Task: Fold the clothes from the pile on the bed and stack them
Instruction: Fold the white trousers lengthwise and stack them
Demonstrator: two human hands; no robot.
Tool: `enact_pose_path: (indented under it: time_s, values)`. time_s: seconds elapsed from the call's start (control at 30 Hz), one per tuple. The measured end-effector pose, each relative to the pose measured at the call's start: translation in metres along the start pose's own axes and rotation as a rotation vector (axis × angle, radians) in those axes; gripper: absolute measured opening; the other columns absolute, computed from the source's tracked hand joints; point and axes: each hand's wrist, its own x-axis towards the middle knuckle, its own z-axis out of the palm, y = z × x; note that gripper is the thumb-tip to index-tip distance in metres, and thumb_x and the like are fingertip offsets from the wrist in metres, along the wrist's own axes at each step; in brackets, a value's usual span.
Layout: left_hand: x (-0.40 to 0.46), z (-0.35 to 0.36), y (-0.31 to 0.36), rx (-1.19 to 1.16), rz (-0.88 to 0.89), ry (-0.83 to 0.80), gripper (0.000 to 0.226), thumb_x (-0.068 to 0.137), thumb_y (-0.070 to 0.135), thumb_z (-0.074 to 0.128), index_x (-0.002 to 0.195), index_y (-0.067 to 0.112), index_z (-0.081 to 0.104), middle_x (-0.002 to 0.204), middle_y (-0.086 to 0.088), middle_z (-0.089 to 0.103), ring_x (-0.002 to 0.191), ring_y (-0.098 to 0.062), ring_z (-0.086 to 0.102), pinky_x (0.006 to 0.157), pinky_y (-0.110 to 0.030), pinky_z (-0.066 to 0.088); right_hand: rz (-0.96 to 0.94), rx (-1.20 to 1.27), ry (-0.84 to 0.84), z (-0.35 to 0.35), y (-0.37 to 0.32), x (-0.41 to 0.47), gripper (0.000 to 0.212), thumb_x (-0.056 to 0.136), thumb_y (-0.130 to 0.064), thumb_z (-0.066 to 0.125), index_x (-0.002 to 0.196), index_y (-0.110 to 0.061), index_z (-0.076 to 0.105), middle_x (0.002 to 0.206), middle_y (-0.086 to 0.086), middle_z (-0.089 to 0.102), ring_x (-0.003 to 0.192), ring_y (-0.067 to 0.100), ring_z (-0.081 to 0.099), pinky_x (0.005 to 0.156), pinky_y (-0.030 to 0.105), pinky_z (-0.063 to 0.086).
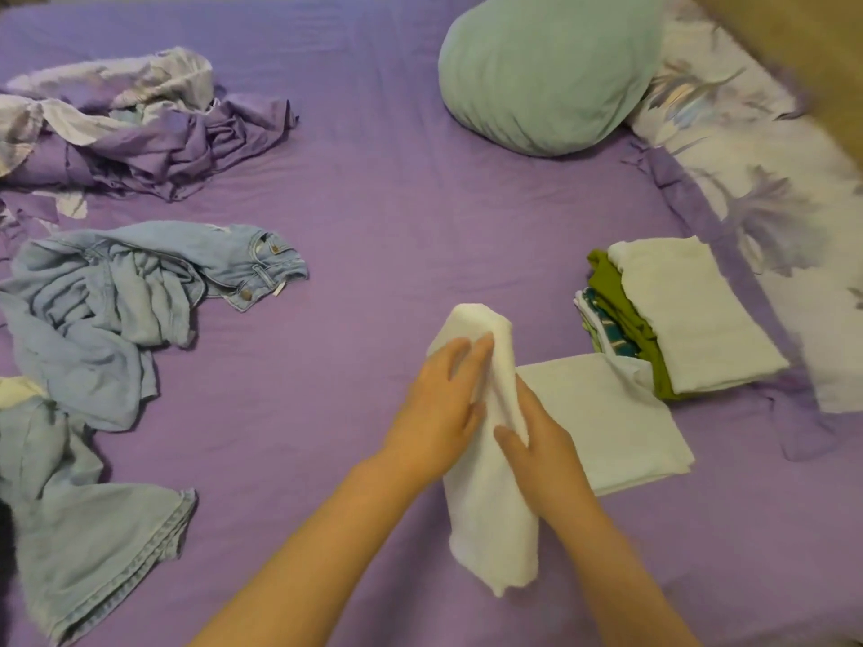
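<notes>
Forearms enter from the near edge of the bed (373, 203), which is covered by a smooth purple sheet. Left hand (439, 413) lies against the left side of a white terry cloth folded into a long narrow bundle (490, 506); its fingers are straight and together, pressed flat on the upper part of the cloth. Right hand (544, 441) is on the bundle's right side, thumb on the front face and fingers out of sight behind it, so its grip reads as pinching the cloth. The bundle stands near the middle of the near edge, lower end hanging loose.

Just right of the hands, a flat folded white cloth (621, 422) lies on the sheet. Touching its far right corner is a stack of folded clothes (654, 329): a white folded piece on top, olive green beneath, teal and white patterned layers at the bottom.

Toward the left edge, a crumpled pale blue denim garment (98, 530) lies nearest, and a second rumpled light denim piece with metal buttons (140, 282) lies beyond it.

At the far left corner sits a heap of purple and floral printed fabric (140, 128). Toward the far right, a pale green rounded pillow (546, 72) rests beside a white floral printed pillowcase (747, 170) along the right edge.
</notes>
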Motion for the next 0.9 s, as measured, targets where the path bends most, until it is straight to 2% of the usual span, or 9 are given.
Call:
enact_pose_path:
  time_s: [0.1, 0.2, 0.3, 0.37, 0.43, 0.53, 0.63, 0.73, 0.9]
  values:
    - [0.02, -0.019, 0.011, 0.505, 0.422, 0.178, 0.078, 0.076, 0.022, 0.077, 0.143, 0.026, 0.039, 0.152, -0.01, 0.033, 0.14, -0.04, 0.029, 0.105, -0.062, 0.032, -0.121, 0.003, -0.136, -0.027, -0.004, -0.005, 0.051, 0.095, -0.018, 0.054, 0.142, -0.03, 0.038, 0.127, -0.021, 0.049, 0.109, -0.01, 0.046, 0.082, -0.006, 0.029]
    - [0.04, -0.054, 0.015, 0.723, 0.618, -0.048, 0.037, 0.072, 0.042, 0.077, 0.106, 0.028, 0.07, 0.135, 0.001, 0.057, 0.14, -0.035, 0.032, 0.11, -0.067, 0.016, -0.122, 0.057, -0.182, -0.042, -0.002, -0.014, 0.047, 0.09, -0.019, 0.062, 0.124, -0.049, 0.048, 0.112, -0.033, 0.058, 0.097, -0.014, 0.054, 0.078, 0.0, 0.037]
    - [0.048, -0.065, 0.023, 0.692, 0.42, -0.469, 0.03, 0.084, 0.054, 0.061, 0.096, 0.028, 0.066, 0.11, 0.008, 0.065, 0.129, -0.018, 0.045, 0.117, -0.047, 0.001, -0.064, -0.004, -0.169, -0.044, 0.011, -0.035, 0.044, 0.087, -0.023, 0.064, 0.115, -0.054, 0.049, 0.096, -0.029, 0.062, 0.088, -0.009, 0.057, 0.07, 0.003, 0.04]
    - [0.046, -0.067, 0.028, 0.648, 0.315, -0.584, 0.035, 0.082, 0.058, 0.061, 0.09, 0.024, 0.065, 0.09, 0.007, 0.064, 0.097, -0.016, 0.056, 0.113, -0.04, 0.023, -0.005, -0.055, -0.191, -0.04, 0.021, -0.054, 0.039, 0.087, -0.025, 0.061, 0.118, -0.047, 0.052, 0.095, -0.023, 0.061, 0.084, -0.005, 0.056, 0.069, 0.007, 0.042]
    - [0.039, -0.072, 0.026, 0.527, 0.208, -0.626, 0.037, 0.078, 0.059, 0.065, 0.088, 0.023, 0.067, 0.08, 0.006, 0.062, 0.08, -0.017, 0.055, 0.089, -0.031, 0.045, 0.045, 0.014, -0.195, -0.035, 0.026, -0.073, 0.032, 0.087, -0.024, 0.059, 0.107, -0.048, 0.055, 0.092, -0.018, 0.065, 0.083, -0.001, 0.058, 0.071, 0.014, 0.047]
    - [0.02, -0.087, 0.017, 0.428, 0.091, -0.721, 0.031, 0.074, 0.056, 0.071, 0.087, 0.027, 0.069, 0.077, 0.01, 0.064, 0.069, -0.008, 0.055, 0.062, -0.02, 0.039, 0.037, 0.091, -0.241, -0.018, 0.018, -0.094, 0.021, 0.088, -0.027, 0.059, 0.106, -0.037, 0.062, 0.087, -0.007, 0.067, 0.077, 0.007, 0.059, 0.072, 0.025, 0.048]
    - [-0.005, -0.109, 0.005, 0.415, 0.006, -0.805, 0.024, 0.072, 0.054, 0.074, 0.078, 0.032, 0.068, 0.066, 0.017, 0.058, 0.058, 0.001, 0.049, 0.056, -0.015, 0.036, -0.017, 0.206, -0.299, 0.009, -0.004, -0.11, 0.013, 0.086, -0.028, 0.06, 0.092, -0.039, 0.063, 0.068, -0.012, 0.057, 0.062, 0.001, 0.047, 0.061, 0.018, 0.041]
    - [-0.027, -0.136, -0.008, 0.45, -0.077, -0.877, 0.023, 0.071, 0.055, 0.075, 0.073, 0.035, 0.065, 0.065, 0.018, 0.058, 0.059, 0.0, 0.05, 0.056, -0.016, 0.038, -0.035, 0.293, -0.383, 0.041, -0.027, -0.121, 0.033, 0.086, -0.027, 0.061, 0.068, -0.053, 0.055, 0.059, -0.02, 0.052, 0.057, -0.003, 0.042, 0.056, 0.011, 0.034]
    - [-0.028, -0.138, -0.026, 0.593, -0.071, -0.897, 0.025, 0.076, 0.052, 0.072, 0.087, 0.03, 0.065, 0.07, 0.017, 0.052, 0.069, -0.011, 0.05, 0.054, -0.02, 0.034, 0.019, 0.404, -0.456, 0.069, -0.033, -0.114, 0.026, 0.086, -0.028, 0.062, 0.072, -0.05, 0.06, 0.064, -0.022, 0.058, 0.061, -0.004, 0.046, 0.058, 0.012, 0.037]
